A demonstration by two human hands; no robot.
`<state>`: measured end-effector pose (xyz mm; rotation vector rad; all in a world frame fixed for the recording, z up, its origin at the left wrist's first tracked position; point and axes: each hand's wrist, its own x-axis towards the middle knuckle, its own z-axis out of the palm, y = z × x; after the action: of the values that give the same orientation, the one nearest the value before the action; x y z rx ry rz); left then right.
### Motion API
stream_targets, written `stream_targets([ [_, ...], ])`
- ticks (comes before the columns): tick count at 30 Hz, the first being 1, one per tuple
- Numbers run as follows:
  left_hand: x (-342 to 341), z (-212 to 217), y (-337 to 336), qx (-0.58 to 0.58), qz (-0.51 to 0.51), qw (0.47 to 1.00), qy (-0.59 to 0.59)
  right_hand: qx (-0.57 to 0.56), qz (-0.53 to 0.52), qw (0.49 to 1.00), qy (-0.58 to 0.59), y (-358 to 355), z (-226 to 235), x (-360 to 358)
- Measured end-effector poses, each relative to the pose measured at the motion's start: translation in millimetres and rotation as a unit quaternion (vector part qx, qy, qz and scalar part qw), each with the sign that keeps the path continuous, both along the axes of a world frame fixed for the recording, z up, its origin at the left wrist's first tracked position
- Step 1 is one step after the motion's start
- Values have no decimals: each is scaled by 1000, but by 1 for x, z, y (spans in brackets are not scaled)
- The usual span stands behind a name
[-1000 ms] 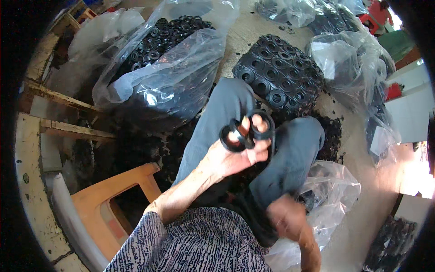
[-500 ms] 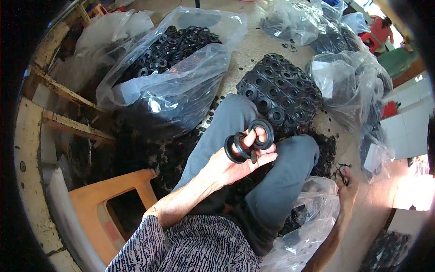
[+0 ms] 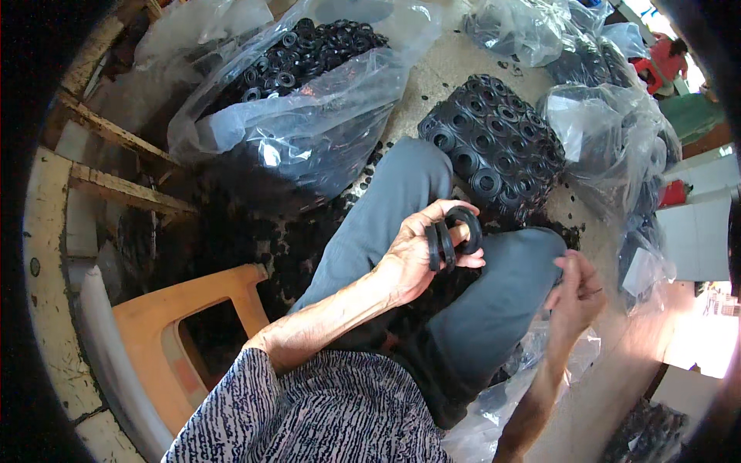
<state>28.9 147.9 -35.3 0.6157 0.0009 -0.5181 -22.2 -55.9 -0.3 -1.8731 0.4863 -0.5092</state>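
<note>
While left hand (image 3: 413, 258) clasps rings (image 3: 434, 248), right hand (image 3: 577, 292) pinched, knees (image 3: 423, 160) before black sheets (image 3: 498, 139), bags (image 3: 332, 127)

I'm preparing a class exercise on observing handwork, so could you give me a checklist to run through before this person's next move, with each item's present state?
1. Left hand has the black rings: ok, they are around its fingers.
2. Right hand is at those rings: not ok, it is apart, by the right knee.
3. Right hand is empty: cannot tell, its curled fingers hide any small piece.
4. Large clear bag is open: ok, loose rings show in its mouth.
5. Ring-patterned black pile is uncovered: ok, beyond the knees.
</note>
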Motion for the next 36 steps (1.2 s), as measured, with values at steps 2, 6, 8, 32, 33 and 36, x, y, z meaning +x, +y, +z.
stream_targets([
  [2, -1, -1, -1, 4, 5, 1000, 17, 11, 51, 999, 12, 37, 8, -4],
  [6, -2, -10, 1, -87, -36, 995, 44, 18, 187, 982, -2, 79, 3, -1],
  [8, -2, -16, 4, -164, -67, 980, 92, 118, 135, 984, 18, 86, 2, -4],
  [32, -17, -43, 0, 124, -5, 992, 26, -210, 289, 911, 206, 77, -4, -16],
  [33, -18, -44, -1, 158, 0, 987, -7, -175, 215, 931, 240, 77, -5, -18],
  [36, -18, -45, -5, 287, 42, 950, -115, -47, 154, 980, 115, 81, -10, -20],
])
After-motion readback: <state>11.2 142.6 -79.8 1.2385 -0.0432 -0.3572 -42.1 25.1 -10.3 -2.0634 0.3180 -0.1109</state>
